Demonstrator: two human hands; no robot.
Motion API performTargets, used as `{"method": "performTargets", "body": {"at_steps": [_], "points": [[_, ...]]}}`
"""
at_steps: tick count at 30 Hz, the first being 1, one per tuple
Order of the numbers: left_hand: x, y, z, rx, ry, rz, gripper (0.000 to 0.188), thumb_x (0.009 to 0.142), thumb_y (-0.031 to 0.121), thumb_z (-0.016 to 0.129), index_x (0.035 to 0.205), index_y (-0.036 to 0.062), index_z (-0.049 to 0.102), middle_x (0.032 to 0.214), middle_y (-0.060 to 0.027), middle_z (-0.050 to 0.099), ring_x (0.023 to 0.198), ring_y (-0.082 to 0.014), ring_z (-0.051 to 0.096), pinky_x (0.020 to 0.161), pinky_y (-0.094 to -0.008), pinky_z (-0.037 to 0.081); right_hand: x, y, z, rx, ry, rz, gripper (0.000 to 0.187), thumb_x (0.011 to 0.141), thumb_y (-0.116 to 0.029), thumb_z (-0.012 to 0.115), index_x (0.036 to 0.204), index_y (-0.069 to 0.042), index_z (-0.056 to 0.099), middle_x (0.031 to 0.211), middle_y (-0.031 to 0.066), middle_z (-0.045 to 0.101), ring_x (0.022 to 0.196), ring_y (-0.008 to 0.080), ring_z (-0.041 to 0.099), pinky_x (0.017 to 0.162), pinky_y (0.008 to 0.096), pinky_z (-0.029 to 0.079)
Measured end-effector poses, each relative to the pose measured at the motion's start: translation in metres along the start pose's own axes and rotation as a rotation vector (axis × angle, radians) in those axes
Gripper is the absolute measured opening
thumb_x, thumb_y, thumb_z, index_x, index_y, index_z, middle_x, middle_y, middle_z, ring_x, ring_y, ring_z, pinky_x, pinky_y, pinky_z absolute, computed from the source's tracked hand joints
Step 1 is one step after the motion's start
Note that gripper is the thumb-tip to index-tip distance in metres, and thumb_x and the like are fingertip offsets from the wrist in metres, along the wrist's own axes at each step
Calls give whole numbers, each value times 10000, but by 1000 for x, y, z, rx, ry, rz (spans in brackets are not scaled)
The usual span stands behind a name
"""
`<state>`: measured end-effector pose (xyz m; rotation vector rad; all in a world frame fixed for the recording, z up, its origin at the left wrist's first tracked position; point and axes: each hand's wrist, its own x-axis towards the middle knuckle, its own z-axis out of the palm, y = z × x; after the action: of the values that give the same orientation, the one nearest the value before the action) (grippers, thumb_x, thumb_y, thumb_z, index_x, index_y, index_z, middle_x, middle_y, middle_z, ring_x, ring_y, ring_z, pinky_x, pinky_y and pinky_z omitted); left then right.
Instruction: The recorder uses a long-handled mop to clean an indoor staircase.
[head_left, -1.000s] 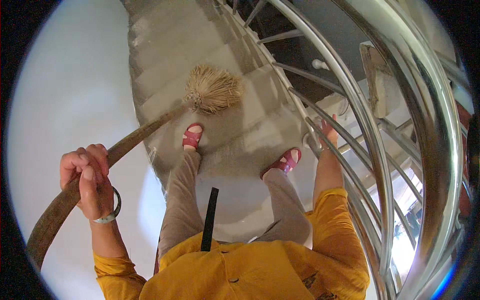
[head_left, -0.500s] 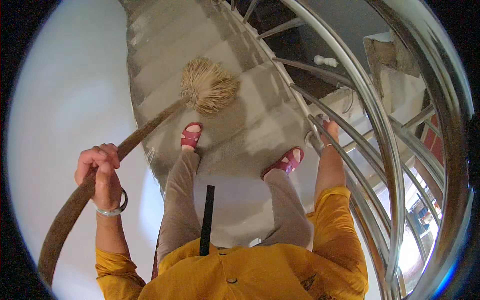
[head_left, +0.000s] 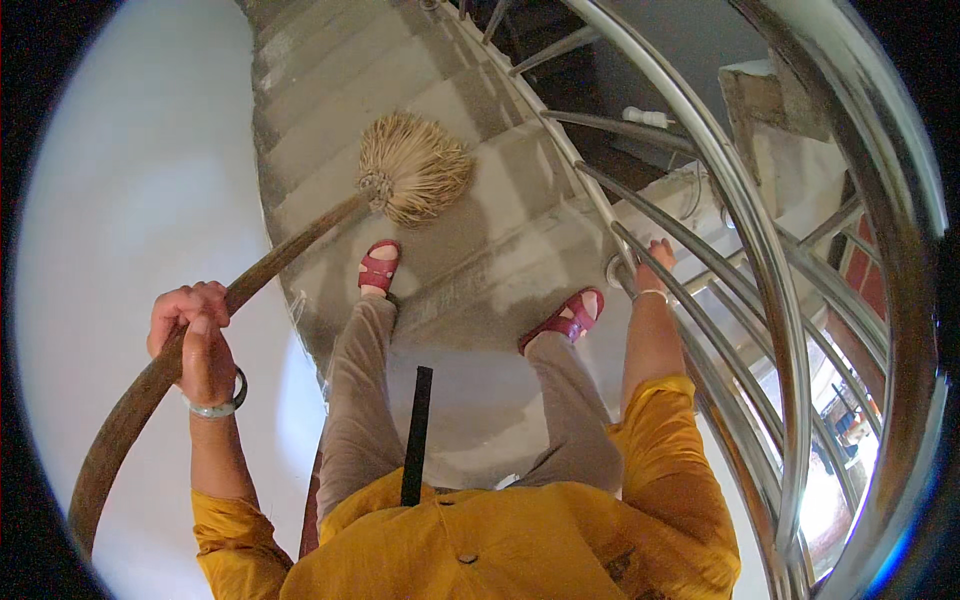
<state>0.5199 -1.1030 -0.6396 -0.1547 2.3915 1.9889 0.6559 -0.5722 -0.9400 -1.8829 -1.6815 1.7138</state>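
My left hand [head_left: 197, 335] is wrapped round the brown wooden handle of a straw broom [head_left: 415, 170]. The handle rises from the lower left and slants away to the fanned, straw-coloured head, which lies on a concrete stair step ahead of my feet. On the other side, my right hand [head_left: 656, 257] is at a lower metal bar [head_left: 690, 303] of the stair railing. Its fingers look bent and closed, partly hidden by the bar, and I cannot see clearly what is in them.
Grey concrete stairs [head_left: 350, 75] run ahead between a white wall [head_left: 150, 200] on the left and a curved steel railing [head_left: 745, 185] on the right. My feet, in red sandals [head_left: 380, 265], stand on the steps. Beyond the railing lies a white bulb-like object [head_left: 648, 117].
My left hand and the broom shift slightly left, the broom head staying on nearly the same spot. My right hand shifts slightly left and nearer along the railing bar.
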Motion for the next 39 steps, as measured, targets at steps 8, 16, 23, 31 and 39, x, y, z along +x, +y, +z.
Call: {"method": "performTargets", "body": {"at_steps": [8, 16, 23, 31, 39], "points": [[5, -6, 3, 41, -12, -58, 74, 793, 41, 552, 853, -2, 547, 724, -68, 579, 649, -114, 528, 611, -253, 437, -93, 18, -27, -1291, -16, -674, 381, 684, -137, 604, 1029, 26, 602, 963, 238, 624, 965, 382, 580, 908, 435, 425], [26, -27, 46, 290, -211, -68, 107, 774, 131, 630, 850, 57, 616, 732, -8, 614, 698, -103, 561, 660, -270, 465, -351, -138, 38, -310, -1010, -306, 419, 852, -122, 605, 1248, -34, 504, 1151, 74, 588, 1080, 172, 536, 896, 299, 431], [-1, 2, 125, 235, -694, 214, 242, 600, 58, 671, 834, 76, 610, 856, -129, 625, 802, -323, 600, 731, -367, 484, -493, -314, -9, 37, -725, -893, 742, 749, -252, 729, 1364, -54, 364, 1350, 153, 436, 1258, 242, 407, 997, 387, 353], [-73, 45, 130, 396, -929, 281, 257, 599, 114, 670, 849, 107, 614, 843, -116, 617, 833, -339, 588, 723, -402, 472, -566, -276, -84, 308, -659, -683, 310, 749, -176, 701, 953, 1, 549, 737, 66, 592, 802, 227, 618, 754, 345, 495], [-85, 81, 135, 468, -1268, 358, 252, 631, 172, 659, 868, 104, 604, 797, -120, 623, 782, -355, 604, 674, -437, 474, -653, -343, -256, 512, -450, -1075, 379, 885, -237, 532, 1144, 18, 427, 499, -45, 343, 468, 87, 371, 524, 265, 346]]}}
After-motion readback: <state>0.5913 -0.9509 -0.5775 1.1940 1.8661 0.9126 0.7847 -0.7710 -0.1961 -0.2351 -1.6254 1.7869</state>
